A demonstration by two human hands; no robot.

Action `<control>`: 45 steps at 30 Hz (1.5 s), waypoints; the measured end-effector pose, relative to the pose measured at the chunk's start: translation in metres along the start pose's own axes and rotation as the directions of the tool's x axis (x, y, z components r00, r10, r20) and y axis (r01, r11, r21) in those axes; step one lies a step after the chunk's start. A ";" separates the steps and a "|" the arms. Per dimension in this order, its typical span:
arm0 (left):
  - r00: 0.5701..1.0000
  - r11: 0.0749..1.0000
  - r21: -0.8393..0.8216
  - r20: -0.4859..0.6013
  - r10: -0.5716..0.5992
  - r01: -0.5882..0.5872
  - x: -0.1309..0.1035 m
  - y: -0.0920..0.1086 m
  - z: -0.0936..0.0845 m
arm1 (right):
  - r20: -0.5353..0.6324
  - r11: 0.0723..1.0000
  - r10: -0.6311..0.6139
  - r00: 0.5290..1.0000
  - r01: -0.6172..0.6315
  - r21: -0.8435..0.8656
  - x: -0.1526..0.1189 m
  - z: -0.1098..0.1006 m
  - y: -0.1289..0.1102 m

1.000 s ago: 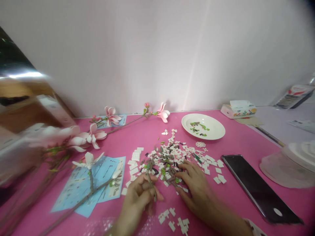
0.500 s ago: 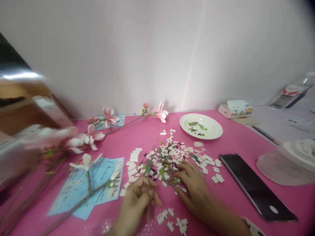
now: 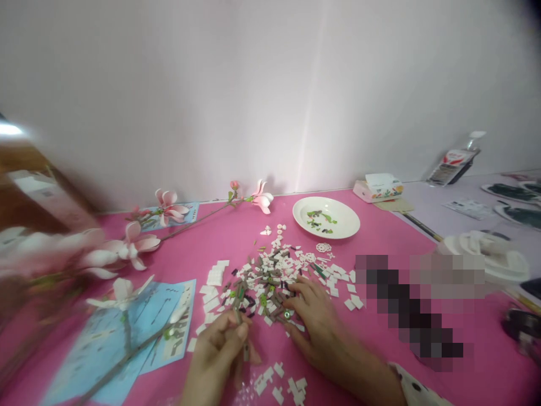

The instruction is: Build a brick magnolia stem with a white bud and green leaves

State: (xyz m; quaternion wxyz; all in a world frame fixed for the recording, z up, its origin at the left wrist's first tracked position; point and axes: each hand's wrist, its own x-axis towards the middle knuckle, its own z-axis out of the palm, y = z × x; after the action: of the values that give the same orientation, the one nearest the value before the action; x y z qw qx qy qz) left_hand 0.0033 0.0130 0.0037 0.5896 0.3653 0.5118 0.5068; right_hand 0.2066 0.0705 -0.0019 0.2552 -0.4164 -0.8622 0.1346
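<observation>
My left hand (image 3: 220,349) is closed, with the thumb and fingers pinching a short grey-brown brick stem (image 3: 246,353) held nearly upright in front of the pile. My right hand (image 3: 315,316) rests at the near right side of the pile of small bricks (image 3: 270,276), fingers spread and touching loose pieces. Those pieces are white, grey-brown, black and bright green. One light-green round piece (image 3: 287,314) lies by the right fingertips. Between my forearms, close to me, is a small group of white pieces (image 3: 279,386).
Magnolia branches built of bricks (image 3: 135,242) lie at the left, partly over blue instruction sheets (image 3: 164,338). At the back are a white plate (image 3: 350,225) with green pieces, a tissue pack (image 3: 378,187) and a bottle (image 3: 454,163). A pixelated dark area (image 3: 406,304) lies at the right.
My view has turned a little to the right, so things appear shifted left. My left hand still grips the stem; my right hand stays on the pile.
</observation>
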 end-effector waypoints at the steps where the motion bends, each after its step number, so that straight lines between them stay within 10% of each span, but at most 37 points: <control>1: 1.000 1.000 -0.012 0.001 -0.011 0.011 0.000 0.000 0.000 | 0.003 1.000 0.003 1.000 -0.003 -0.004 0.000 -0.001 -0.001; 45: 0.997 0.987 -0.156 -0.077 0.021 -0.033 0.002 -0.002 -0.002 | 0.011 0.993 0.026 1.000 -0.025 -0.117 -0.001 -0.002 0.000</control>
State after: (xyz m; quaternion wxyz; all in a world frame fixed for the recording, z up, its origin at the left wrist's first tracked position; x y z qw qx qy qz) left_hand 0.0018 0.0139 0.0012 0.5899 0.3053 0.4873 0.5669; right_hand 0.2079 0.0699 0.0000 0.2232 -0.4406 -0.8648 0.0897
